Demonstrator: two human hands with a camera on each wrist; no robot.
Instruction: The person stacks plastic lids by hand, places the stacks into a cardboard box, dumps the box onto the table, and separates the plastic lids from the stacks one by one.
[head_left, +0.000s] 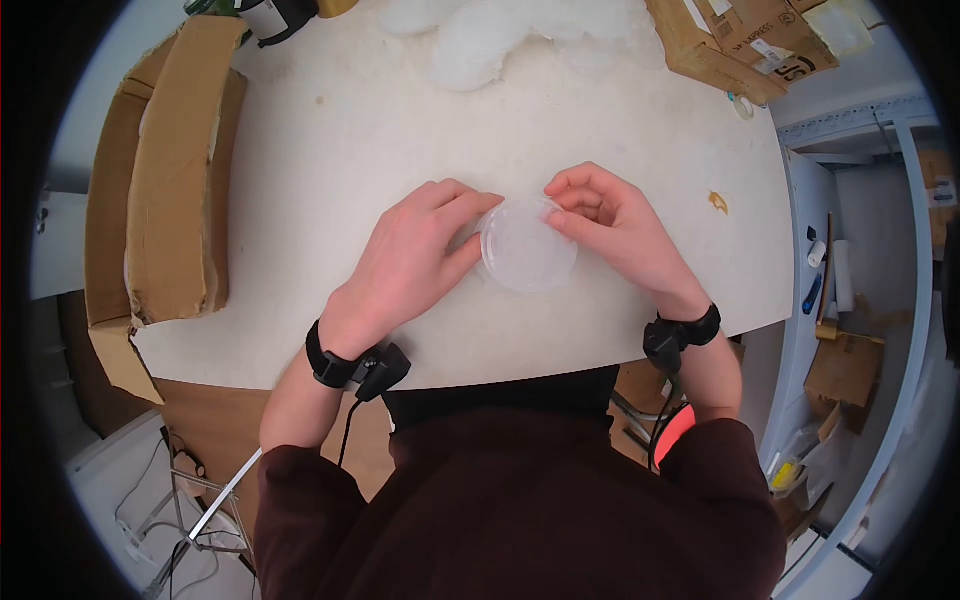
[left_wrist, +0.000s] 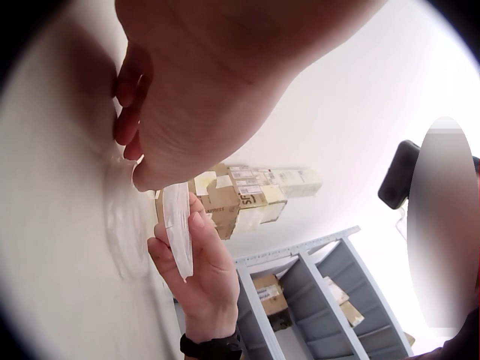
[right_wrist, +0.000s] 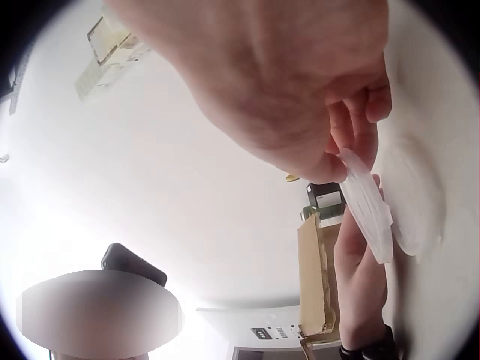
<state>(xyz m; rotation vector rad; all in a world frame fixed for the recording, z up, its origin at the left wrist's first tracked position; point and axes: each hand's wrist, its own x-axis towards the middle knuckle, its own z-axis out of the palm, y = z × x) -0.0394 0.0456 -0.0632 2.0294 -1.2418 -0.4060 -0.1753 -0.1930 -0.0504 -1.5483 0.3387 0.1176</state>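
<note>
A round translucent lid point(head_left: 532, 250) is tilted above a low, clear round container point(left_wrist: 126, 225). My right hand point(head_left: 625, 225) pinches the lid's upper right edge between thumb and fingers. The left wrist view shows the lid point(left_wrist: 178, 229) nearly edge-on, with a gap between it and the container. My left hand point(head_left: 405, 255) holds the container's left side, thumb and forefinger curved round it. The container point(right_wrist: 415, 199) rests on the table in the right wrist view, and the lid point(right_wrist: 367, 206) partly overlaps my left hand point(right_wrist: 361, 289).
A long open cardboard box point(head_left: 180, 170) stands at the left of the white table point(head_left: 330, 130). Translucent round pieces point(head_left: 470, 50) lie at the back. Cardboard boxes point(head_left: 740, 45) and a tape roll point(head_left: 742, 107) are at the back right; shelving point(head_left: 905, 250) stands beyond the right edge.
</note>
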